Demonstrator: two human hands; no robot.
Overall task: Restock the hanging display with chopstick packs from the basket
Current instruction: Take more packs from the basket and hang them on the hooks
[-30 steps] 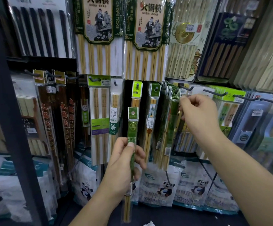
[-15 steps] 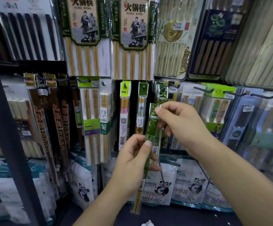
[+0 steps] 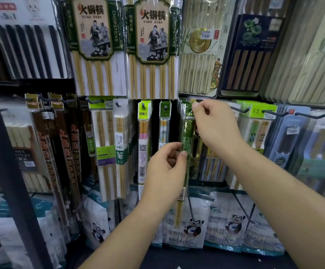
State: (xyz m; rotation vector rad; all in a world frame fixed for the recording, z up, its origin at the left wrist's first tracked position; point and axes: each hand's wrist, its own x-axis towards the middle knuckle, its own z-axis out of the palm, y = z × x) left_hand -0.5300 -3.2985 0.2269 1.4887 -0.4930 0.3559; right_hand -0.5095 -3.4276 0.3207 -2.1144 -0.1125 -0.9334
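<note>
The hanging display (image 3: 177,98) fills the view: rows of packaged chopsticks on dark pegs. A dark upright post (image 3: 6,152) crosses it at 9 o'clock. At 12 o'clock hang 2 large hot-pot chopstick packs (image 3: 97,45), side by side, each with a printed picture of 2 figures. Along the bottom, from 7 to 5 o'clock, stand white panda bags (image 3: 194,226).

The right hand (image 3: 214,129) reaches in from 4 o'clock, and its grip pinches the top header of the green chopstick pack (image 3: 187,136) between thumb and forefinger. The left hand (image 3: 165,171) comes up from 6 o'clock; its grip pinches the same pack at mid-length, thumb in front and fingers curled behind.

The pack is long and narrow and sits near the centre of the view, almost upright, with its foot tilted slightly toward 7 o'clock. Its top lies against a bunch of matching green packs (image 3: 183,107) hanging just above the centre. The right fingers hide whether its hole is on the peg. A bare peg (image 3: 241,109) juts out at 2 o'clock of the right hand.
</note>
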